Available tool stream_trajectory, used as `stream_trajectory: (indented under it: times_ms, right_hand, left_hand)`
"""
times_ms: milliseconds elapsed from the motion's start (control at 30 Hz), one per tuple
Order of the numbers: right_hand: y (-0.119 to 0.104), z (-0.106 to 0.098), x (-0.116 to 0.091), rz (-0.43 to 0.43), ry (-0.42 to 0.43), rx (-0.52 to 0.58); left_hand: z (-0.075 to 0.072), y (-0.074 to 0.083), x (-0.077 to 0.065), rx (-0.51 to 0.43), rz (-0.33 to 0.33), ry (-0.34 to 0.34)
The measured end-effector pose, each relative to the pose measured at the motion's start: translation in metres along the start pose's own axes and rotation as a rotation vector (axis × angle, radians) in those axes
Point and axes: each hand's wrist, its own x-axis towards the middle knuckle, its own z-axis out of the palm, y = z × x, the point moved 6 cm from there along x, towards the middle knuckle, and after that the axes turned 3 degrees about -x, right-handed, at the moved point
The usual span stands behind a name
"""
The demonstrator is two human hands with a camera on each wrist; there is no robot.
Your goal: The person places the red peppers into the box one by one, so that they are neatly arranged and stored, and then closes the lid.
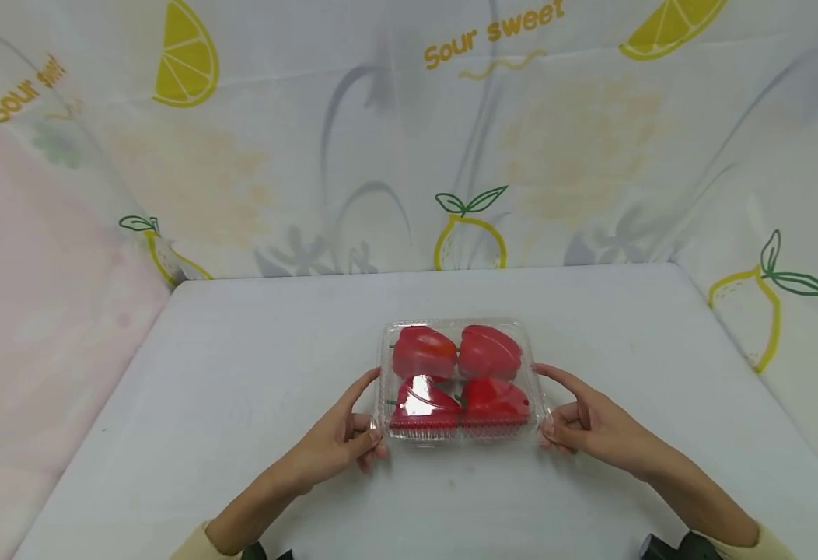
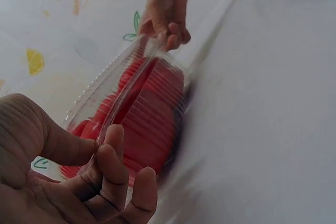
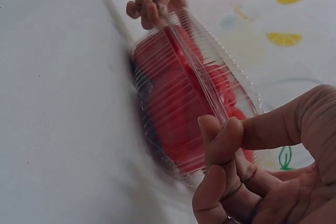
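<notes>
A clear plastic clamshell box (image 1: 459,438) with a ribbed wall and its lid down holds several red bell peppers (image 1: 489,351). My left hand (image 1: 339,439) pinches the box's rim at the left side between thumb and fingers. On the opposite side my right hand (image 1: 594,428) pinches the rim in the same way, its index finger stretched along the edge. Both wrist views show the thumbs pressed on the rim from above and the fingers curled beneath it. A dark shadow lies under the box in the right wrist view.
White cloth covers the table (image 1: 241,350) under the box. Behind it hangs a pale curtain (image 1: 409,140) printed with lemons and lettering, which also runs along both sides. Dark wrist straps show at the lower edge of the head view.
</notes>
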Motion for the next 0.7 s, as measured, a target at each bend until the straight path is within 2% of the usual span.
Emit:
stream_trajectory:
  times_ms: [300, 500, 700]
  right_hand:
    - [0.002, -0.001, 0.006, 0.044, 0.011, -0.018]
    - [0.000, -0.001, 0.007, 0.014, -0.003, -0.007]
    - [-0.001, -0.002, 0.008, 0.007, -0.008, -0.040]
  left_hand:
    - [-0.012, 0.005, 0.000, 0.066, 0.000, 0.021]
    - [-0.015, 0.007, 0.002, 0.081, 0.014, 0.032]
    - [-0.019, 0.009, 0.002, 0.095, 0.000, 0.052]
